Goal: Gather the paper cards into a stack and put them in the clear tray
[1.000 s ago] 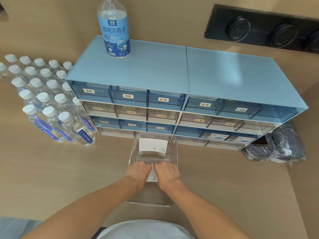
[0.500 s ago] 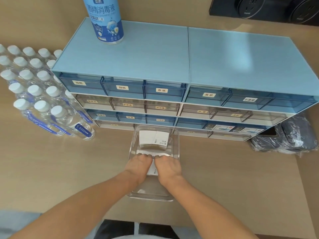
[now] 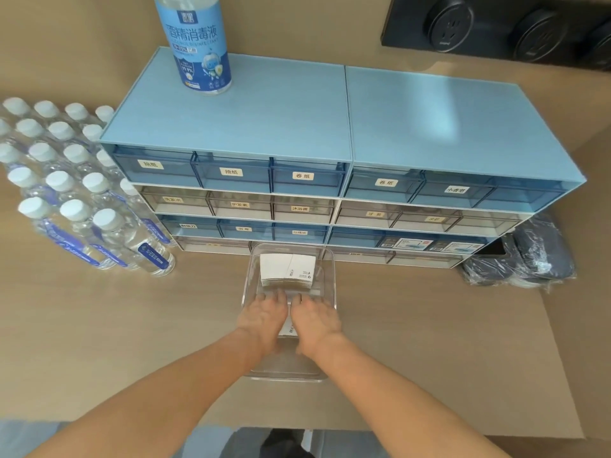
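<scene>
A clear tray [image 3: 330, 282] lies on the wooden table just in front of the blue drawer unit. At its far end rests a stack of white paper cards [image 3: 287, 271]. My left hand [image 3: 263, 320] and my right hand [image 3: 314, 319] are side by side inside the tray, palms down, pressed on a second stack of cards [image 3: 287, 327]. Only a sliver of that stack shows between the hands; fingertips reach toward the far stack.
A blue drawer unit [image 3: 281, 133] with labelled drawers stands behind the tray, a disinfectant bottle [image 3: 200, 44] on top. Several water bottles [image 3: 82, 200] crowd the left. A dark plastic-wrapped bundle [image 3: 525, 259] lies at the right. A black socket strip [image 3: 496, 28] is on the wall.
Both hands have slid the near card stack a little farther into the tray, toward the far stack. The camera view has shifted slightly.
</scene>
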The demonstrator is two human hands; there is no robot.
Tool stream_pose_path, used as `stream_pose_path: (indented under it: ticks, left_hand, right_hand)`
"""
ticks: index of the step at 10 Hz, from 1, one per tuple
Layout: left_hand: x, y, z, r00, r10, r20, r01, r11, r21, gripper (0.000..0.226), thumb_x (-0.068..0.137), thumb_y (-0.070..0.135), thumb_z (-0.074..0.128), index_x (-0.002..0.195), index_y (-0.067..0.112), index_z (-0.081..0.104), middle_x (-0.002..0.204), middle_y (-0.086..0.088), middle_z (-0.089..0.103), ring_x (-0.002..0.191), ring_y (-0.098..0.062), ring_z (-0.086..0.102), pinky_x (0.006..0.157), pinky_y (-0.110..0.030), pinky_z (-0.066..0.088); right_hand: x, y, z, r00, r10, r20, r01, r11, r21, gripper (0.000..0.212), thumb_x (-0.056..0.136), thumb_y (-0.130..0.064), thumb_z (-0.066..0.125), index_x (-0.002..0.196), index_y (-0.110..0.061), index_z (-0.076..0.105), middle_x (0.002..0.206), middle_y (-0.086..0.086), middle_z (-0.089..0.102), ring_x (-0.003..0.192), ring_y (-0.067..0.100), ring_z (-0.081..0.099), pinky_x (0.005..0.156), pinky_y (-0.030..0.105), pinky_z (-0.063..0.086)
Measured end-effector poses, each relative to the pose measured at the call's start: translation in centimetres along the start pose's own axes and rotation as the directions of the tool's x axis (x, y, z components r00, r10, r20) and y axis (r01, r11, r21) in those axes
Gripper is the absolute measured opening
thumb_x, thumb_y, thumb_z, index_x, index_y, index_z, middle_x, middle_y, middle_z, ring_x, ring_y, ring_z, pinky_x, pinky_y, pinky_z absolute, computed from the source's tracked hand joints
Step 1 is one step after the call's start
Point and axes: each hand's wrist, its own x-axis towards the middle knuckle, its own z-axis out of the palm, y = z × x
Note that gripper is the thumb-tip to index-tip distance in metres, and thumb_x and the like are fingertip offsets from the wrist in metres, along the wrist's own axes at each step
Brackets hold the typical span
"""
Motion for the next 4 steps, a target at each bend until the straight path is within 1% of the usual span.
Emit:
stream_pose_path:
  ticks: [1,2,3,4]
  left_hand:
    - [-2.0,-0.5,-1.3,0.995,0.048,-0.088,-0.044,0.998,0.047,0.109,0.063,0.047,0.086,0.141,-0.002,0.028,0.138,-0.016,0.046,0.131,-0.032,0.043,0.112,-0.037,0.035]
    - [-4.7,-1.8,-2.2,0.977,0.086,-0.195,-0.087,0.996,0.000,0.084,0.076,0.048,0.076,0.136,0.004,0.036,0.134,-0.012,0.051,0.127,-0.031,0.047,0.106,-0.038,0.039]
    - [-8.6,-3.8,-2.7,0.957,0.112,-0.268,-0.125,0.992,-0.034,0.050,0.095,0.042,0.053,0.131,0.009,0.045,0.128,-0.011,0.057,0.121,-0.031,0.051,0.101,-0.041,0.045]
    - [-12.7,-5.6,-3.2,0.956,0.073,-0.284,-0.094,0.994,-0.062,0.035,0.099,0.037,0.043,0.119,0.013,0.059,0.118,-0.011,0.064,0.111,-0.033,0.059,0.091,-0.040,0.051]
  right_hand:
    - [-1.6,-0.1,-1.1,0.999,0.019,-0.033,-0.020,0.999,-0.043,0.077,0.070,-0.013,0.082,0.134,0.001,0.042,0.132,0.017,0.054,0.127,0.032,0.049,0.113,0.039,0.032]
    - [-4.2,-0.6,-2.9,0.993,0.051,-0.108,-0.052,0.999,-0.010,0.051,0.078,-0.006,0.071,0.126,-0.003,0.053,0.126,0.015,0.058,0.121,0.034,0.053,0.103,0.039,0.041]
    - [-7.4,-2.0,-4.8,0.976,0.130,-0.173,-0.127,0.991,0.027,0.035,0.087,-0.023,0.067,0.119,-0.009,0.060,0.120,0.013,0.063,0.113,0.033,0.059,0.092,0.039,0.048]
    - [-10.7,-4.1,-5.3,0.959,0.266,-0.097,-0.251,0.958,0.138,0.041,0.095,-0.045,0.051,0.115,-0.011,0.063,0.116,0.012,0.066,0.106,0.033,0.062,0.082,0.038,0.050]
